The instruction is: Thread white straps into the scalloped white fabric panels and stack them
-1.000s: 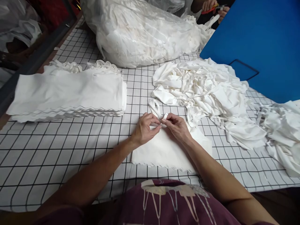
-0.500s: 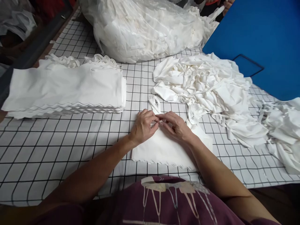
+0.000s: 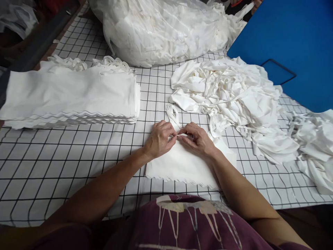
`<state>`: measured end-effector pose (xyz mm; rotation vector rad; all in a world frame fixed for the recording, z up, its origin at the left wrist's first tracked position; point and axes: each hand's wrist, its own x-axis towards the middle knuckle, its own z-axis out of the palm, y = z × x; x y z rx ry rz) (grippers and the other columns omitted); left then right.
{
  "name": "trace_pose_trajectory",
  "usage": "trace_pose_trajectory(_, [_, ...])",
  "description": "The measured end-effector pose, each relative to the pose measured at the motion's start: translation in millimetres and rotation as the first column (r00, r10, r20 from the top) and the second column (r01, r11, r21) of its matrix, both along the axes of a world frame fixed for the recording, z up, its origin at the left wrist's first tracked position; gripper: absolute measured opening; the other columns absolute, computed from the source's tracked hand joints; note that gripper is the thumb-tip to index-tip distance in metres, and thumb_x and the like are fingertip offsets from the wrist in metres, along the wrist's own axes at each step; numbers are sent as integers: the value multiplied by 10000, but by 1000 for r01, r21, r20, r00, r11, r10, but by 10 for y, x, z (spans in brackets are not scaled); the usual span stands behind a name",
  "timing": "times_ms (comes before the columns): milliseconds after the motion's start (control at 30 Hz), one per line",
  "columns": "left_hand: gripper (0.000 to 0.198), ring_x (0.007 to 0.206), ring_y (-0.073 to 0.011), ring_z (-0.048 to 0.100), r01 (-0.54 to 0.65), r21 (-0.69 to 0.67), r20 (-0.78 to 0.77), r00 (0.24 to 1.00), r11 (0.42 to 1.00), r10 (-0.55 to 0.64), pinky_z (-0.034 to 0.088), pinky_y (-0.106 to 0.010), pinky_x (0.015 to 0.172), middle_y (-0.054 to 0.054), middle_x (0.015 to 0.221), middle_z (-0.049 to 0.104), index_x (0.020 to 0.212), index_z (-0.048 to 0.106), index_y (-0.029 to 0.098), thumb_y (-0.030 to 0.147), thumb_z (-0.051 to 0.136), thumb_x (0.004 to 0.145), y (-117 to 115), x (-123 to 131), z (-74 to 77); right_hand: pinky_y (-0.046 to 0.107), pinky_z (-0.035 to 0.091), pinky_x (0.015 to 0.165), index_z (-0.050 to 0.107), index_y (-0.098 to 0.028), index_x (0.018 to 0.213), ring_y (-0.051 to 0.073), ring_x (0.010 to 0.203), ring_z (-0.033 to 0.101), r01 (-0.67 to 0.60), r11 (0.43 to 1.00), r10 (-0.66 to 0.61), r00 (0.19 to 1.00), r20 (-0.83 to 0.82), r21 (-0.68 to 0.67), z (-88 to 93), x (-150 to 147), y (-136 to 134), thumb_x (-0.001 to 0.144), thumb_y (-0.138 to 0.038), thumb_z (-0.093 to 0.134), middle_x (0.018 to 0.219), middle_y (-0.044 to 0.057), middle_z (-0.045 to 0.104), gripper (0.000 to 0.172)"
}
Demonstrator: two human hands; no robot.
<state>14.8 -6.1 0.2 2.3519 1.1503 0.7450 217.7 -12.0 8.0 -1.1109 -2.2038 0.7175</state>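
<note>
A white camisole (image 3: pixel 179 170) with thin straps and a wavy hem lies flat on the checked cloth in front of me. My left hand (image 3: pixel 160 140) rests at its top edge, thumb and fingers pinched on the fabric. Close beside it, my right hand (image 3: pixel 197 139) pinches the same edge, and a thin white strip shows between its thumb and fingers. The fingertips of both hands nearly meet. One looped strap (image 3: pixel 173 114) extends beyond my hands, away from me. My right hand and forearm cover part of the garment.
To the left is a neat stack of folded white garments (image 3: pixel 73 92). A loose heap of white garments (image 3: pixel 226 90) lies to the right, with another pile (image 3: pixel 316 149) farther right. Behind are a full clear plastic bag (image 3: pixel 161 31) and a blue panel (image 3: pixel 291 38).
My right hand's fingers have shifted slightly, and the thin white strip between them shows more plainly. Both hands stay at the camisole's top edge. The view has tilted a little.
</note>
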Motion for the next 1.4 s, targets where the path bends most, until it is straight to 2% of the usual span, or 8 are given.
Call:
trace_pose_trajectory(133, [55,873,-207,553,22,-62,-25,999,998,-23,381,-353,800,-34,842,665,803,620,175,204,630,848,-3,-18,-5,317,396,693,635,-189,901,174,751,498,-8,1000,8,1000,-12,-17,-38,13,2,932,-288,607,729,24,571,108])
trace_pose_trajectory(267, [228,882,-215,555,67,-130,-81,994,989,-78,362,-364,824,-21,866,663,829,606,186,321,777,761,-10,-42,-14,309,385,666,619,-188,898,158,734,494,19,986,-22,1000,-13,-168,-49,68,1,930,-299,592,768,25,562,119])
trace_pose_trajectory(467, [230,870,-190,554,88,-187,-39,995,978,-97,336,-370,868,15,815,647,779,573,186,279,783,761,-27,-23,-29,324,384,682,652,-200,904,167,754,495,-20,965,15,1000,-23,-263,-25,105,11,929,-345,592,809,38,588,159])
trace_pose_trajectory(600, [207,876,-192,562,76,-211,-12,997,974,-80,340,-374,880,15,821,660,775,578,187,260,771,751,-35,-5,-47,332,398,703,666,-204,900,175,779,498,-42,962,33,999,-38,-269,-28,83,1,928,-345,603,821,46,612,157])
trace_pose_trajectory(933, [225,842,-185,573,34,-259,24,999,965,-29,346,-393,891,22,764,675,693,591,179,293,779,743,-19,26,-66,349,410,728,671,-203,883,174,749,495,-79,980,71,996,-50,-184,-37,41,-12,923,-361,617,763,32,627,171])
trace_pose_trajectory(1100, [250,808,-178,569,10,-279,27,1000,960,-2,354,-403,902,23,738,673,642,575,173,283,776,742,-22,40,-70,330,401,701,677,-200,874,167,741,488,-58,987,49,997,-65,-152,-66,29,-26,919,-333,627,728,22,608,148])
trace_pose_trajectory(1400, [230,802,-183,583,-34,-289,32,998,957,45,356,-422,921,27,693,674,617,600,170,243,799,706,-46,55,-68,335,407,693,666,-199,839,163,715,499,-60,984,50,997,-62,-166,-51,35,-31,903,-337,641,716,18,583,154])
